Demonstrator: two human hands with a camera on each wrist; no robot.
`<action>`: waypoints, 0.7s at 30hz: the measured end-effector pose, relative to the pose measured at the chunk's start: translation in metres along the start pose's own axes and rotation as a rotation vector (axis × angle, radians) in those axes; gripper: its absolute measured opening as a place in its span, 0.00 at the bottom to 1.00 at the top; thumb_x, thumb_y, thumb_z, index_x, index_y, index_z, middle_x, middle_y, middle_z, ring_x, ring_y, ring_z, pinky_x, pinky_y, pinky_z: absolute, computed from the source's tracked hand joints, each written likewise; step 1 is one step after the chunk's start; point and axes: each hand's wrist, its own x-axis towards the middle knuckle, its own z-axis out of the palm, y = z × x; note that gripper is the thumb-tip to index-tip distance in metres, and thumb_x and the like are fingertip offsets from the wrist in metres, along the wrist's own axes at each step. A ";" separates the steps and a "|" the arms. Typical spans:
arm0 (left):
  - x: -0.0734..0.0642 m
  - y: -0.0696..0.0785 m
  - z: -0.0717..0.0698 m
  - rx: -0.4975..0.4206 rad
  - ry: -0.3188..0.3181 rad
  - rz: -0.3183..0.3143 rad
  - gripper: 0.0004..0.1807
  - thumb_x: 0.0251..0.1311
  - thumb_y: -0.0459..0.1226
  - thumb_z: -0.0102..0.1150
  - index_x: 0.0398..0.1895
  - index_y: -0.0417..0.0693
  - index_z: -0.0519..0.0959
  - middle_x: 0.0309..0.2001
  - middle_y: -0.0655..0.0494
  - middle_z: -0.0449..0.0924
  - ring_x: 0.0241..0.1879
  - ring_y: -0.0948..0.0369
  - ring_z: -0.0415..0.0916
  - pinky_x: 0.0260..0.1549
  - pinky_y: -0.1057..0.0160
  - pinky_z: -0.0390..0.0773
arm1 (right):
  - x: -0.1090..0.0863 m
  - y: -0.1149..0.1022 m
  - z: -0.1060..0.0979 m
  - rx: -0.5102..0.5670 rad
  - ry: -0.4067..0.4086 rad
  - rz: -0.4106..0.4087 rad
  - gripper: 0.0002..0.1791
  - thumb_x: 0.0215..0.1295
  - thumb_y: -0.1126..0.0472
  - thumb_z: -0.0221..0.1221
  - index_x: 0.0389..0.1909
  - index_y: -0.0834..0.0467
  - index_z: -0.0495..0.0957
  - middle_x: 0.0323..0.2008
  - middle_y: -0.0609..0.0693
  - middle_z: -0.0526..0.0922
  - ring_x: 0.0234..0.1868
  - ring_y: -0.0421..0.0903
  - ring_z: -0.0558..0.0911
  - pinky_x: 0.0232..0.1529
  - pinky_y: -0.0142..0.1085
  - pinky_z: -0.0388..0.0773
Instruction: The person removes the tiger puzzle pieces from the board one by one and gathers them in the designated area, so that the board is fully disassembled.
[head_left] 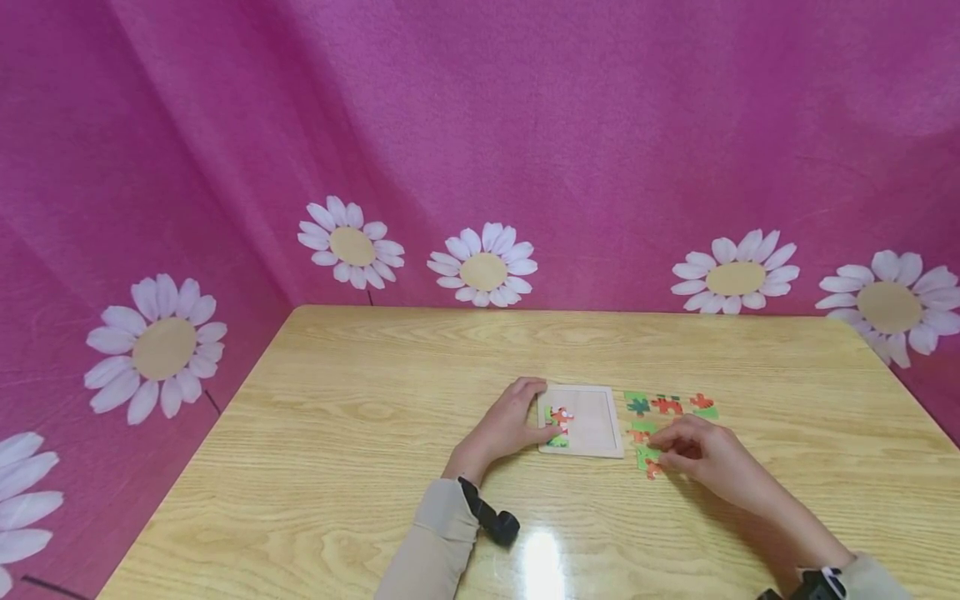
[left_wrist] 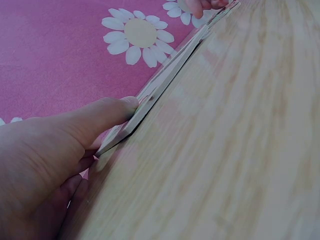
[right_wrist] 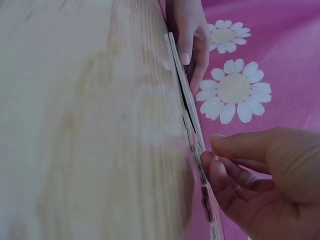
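Note:
My left hand (head_left: 512, 423) grips the left side of a square wooden puzzle tray (head_left: 588, 451), thumb over its face and fingers at the outer edge. Inside the tray, along its left side, sit joined puzzle pieces (head_left: 559, 414) with an orange and green picture. My right hand (head_left: 708, 457) hovers low over loose pieces right of the tray, fingers bent and fingertips close to a green-and-orange puzzle piece (head_left: 647, 458). Another orange-and-green piece (head_left: 640, 428) lies just behind it. In the right wrist view a small gap shows between thumb (right_wrist: 220, 142) and fingertips.
Farther back lie a dark-green puzzle piece (head_left: 637, 402), a striped orange piece (head_left: 667, 405) and an orange-green piece (head_left: 703, 406). All rest on a wood-grain table (head_left: 337, 433). A pink curtain with daisies (head_left: 585, 150) stands behind the table and along its left.

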 end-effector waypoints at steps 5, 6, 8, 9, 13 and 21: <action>-0.001 0.001 -0.001 -0.004 0.000 -0.009 0.38 0.68 0.38 0.77 0.76 0.33 0.71 0.76 0.42 0.69 0.76 0.47 0.66 0.78 0.54 0.64 | 0.005 -0.003 0.005 0.040 0.008 -0.056 0.11 0.61 0.78 0.73 0.42 0.64 0.90 0.36 0.48 0.85 0.33 0.31 0.78 0.28 0.30 0.80; -0.001 0.001 -0.001 -0.006 0.000 -0.011 0.38 0.68 0.38 0.77 0.76 0.33 0.71 0.76 0.42 0.69 0.76 0.47 0.66 0.78 0.54 0.64 | 0.006 -0.005 0.006 0.050 0.004 -0.051 0.11 0.62 0.78 0.73 0.43 0.64 0.90 0.37 0.48 0.85 0.33 0.31 0.78 0.29 0.30 0.80; -0.001 0.002 -0.001 -0.006 0.000 -0.013 0.39 0.68 0.38 0.77 0.76 0.33 0.71 0.76 0.42 0.69 0.76 0.47 0.66 0.78 0.54 0.64 | 0.009 -0.007 0.007 0.057 -0.005 -0.030 0.10 0.63 0.77 0.73 0.43 0.64 0.90 0.37 0.47 0.84 0.34 0.31 0.78 0.29 0.30 0.79; -0.001 0.002 -0.001 -0.006 0.000 -0.013 0.39 0.68 0.38 0.77 0.76 0.33 0.71 0.76 0.42 0.69 0.76 0.47 0.66 0.78 0.54 0.64 | 0.011 -0.009 0.008 0.057 -0.007 -0.025 0.10 0.63 0.77 0.73 0.43 0.64 0.89 0.37 0.46 0.84 0.34 0.32 0.78 0.30 0.30 0.79; -0.001 0.002 -0.001 -0.002 0.000 -0.006 0.38 0.68 0.38 0.77 0.76 0.32 0.71 0.76 0.42 0.69 0.76 0.47 0.66 0.78 0.54 0.64 | 0.019 -0.013 0.011 0.050 -0.017 -0.002 0.08 0.65 0.75 0.73 0.43 0.63 0.89 0.38 0.45 0.83 0.35 0.34 0.77 0.32 0.30 0.80; -0.001 0.003 0.000 -0.006 0.000 -0.008 0.38 0.68 0.38 0.77 0.76 0.32 0.71 0.76 0.41 0.69 0.76 0.46 0.66 0.79 0.54 0.64 | 0.040 -0.020 0.023 0.073 -0.009 -0.025 0.08 0.65 0.75 0.73 0.43 0.64 0.89 0.35 0.44 0.81 0.34 0.36 0.76 0.32 0.30 0.79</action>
